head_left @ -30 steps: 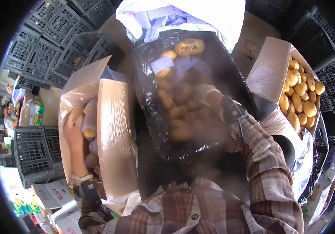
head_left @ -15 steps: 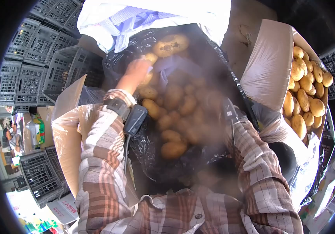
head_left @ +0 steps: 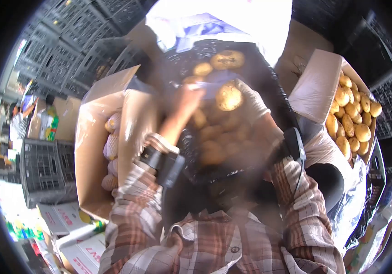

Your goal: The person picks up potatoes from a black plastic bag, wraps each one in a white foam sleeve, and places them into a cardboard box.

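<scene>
My right hand [head_left: 253, 101], in a pale glove, is closed on a potato [head_left: 229, 97] above the black-lined crate [head_left: 272, 84]. To its left, my left hand [head_left: 188, 99] is smeared by motion, but its fingers look pinched on a pale purple foam net [head_left: 211, 86] that stretches toward the potato. Below both hands, several loose potatoes [head_left: 214, 150] fill the crate, blurred by haze. A large potato [head_left: 227, 59] and a smaller potato [head_left: 202, 69] lie at the crate's far end.
On the left stands a cardboard box [head_left: 96, 137] with net-wrapped potatoes [head_left: 111, 148]. Another box [head_left: 312, 86] on the right holds bare potatoes [head_left: 350, 114]. Behind the crate is a white bag [head_left: 269, 27] of purple nets. Black plastic crates [head_left: 45, 169] are stacked at left.
My right hand has come up and inward from the crate's right side and now holds a potato. My left hand has moved toward the middle. The view has shifted, showing more of the left box.
</scene>
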{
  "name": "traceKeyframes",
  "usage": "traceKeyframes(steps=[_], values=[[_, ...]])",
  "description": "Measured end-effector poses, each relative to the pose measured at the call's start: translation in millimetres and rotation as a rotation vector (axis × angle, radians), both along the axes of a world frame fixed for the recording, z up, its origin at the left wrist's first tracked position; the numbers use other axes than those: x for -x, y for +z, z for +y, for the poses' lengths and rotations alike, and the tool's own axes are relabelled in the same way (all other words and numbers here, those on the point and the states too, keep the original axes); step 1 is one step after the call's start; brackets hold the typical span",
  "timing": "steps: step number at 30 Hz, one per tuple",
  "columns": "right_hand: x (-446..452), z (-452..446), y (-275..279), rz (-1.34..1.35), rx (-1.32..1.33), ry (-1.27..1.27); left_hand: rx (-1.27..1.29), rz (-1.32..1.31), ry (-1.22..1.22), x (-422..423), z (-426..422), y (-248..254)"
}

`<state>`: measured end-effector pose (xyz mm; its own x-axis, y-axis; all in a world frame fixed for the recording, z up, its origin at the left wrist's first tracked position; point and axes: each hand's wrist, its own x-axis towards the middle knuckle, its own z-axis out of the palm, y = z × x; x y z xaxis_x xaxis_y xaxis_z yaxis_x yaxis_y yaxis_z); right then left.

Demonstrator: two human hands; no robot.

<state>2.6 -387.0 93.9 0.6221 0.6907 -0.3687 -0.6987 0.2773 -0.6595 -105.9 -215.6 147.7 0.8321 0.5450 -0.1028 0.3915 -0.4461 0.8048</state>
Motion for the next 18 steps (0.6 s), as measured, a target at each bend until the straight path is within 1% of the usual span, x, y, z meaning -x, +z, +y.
traceKeyframes(steps=[1,2,3,4,5,6,8,9,10,11,14,15,16,17,18], values=[[13.4,1.6,9.0,-0.105,0.038,-0.073,0.417,-0.24,-0.122,14.9,-17.0,-2.4],[28.7,5.4,17.2,-0.206,0.065,-0.139,0.542,-0.265,-0.142,30.4,-31.4,5.7],[47.1,6.3,34.7,-0.331,0.17,-0.174,0.666,-0.292,-0.161,43.0,-43.5,13.3],[60.4,5.5,48.8,-0.463,0.27,-0.214,0.772,-0.235,-0.101,48.5,-49.8,4.5],[60.6,4.3,39.0,-0.782,0.427,-0.169,0.682,-0.354,-0.055,56.5,-58.9,7.2],[77.1,7.0,52.8,-0.719,0.288,-0.111,0.593,-0.465,-0.019,67.5,-64.3,10.1],[91.6,2.4,77.6,-0.554,0.372,-0.072,1.002,-0.591,-0.041,92.0,-54.7,14.6],[101.4,-2.0,91.1,-0.434,0.412,-0.073,0.999,-0.6,-0.042,103.6,-52.7,16.7],[103.8,1.0,82.3,-0.353,0.41,-0.167,1.278,-0.638,-0.055,116.8,-52.5,20.9],[109.5,6.4,72.1,-0.355,0.412,-0.167,1.562,-0.663,-0.068,130.3,-53.0,22.7],[136.4,28.0,30.5,-1.808,-0.077,0.288,1.647,-0.624,-0.07,155.8,-57.7,16.2],[147.3,43.5,8.7,-0.84,-0.29,0.4,1.685,-0.649,-0.055,164.5,-57.4,14.0],[156.8,56.0,-5.6,0.142,-0.457,0.402,1.727,-0.668,-0.039,175.4,-54.2,11.6],[158.5,51.1,6.7,-0.362,-0.315,0.278,1.708,-0.68,-0.011,185.4,-49.7,13.5],[160.9,44.4,30.7,-0.85,-0.141,0.156,1.683,-0.696,0.024,196.7,-43.4,16.3]])
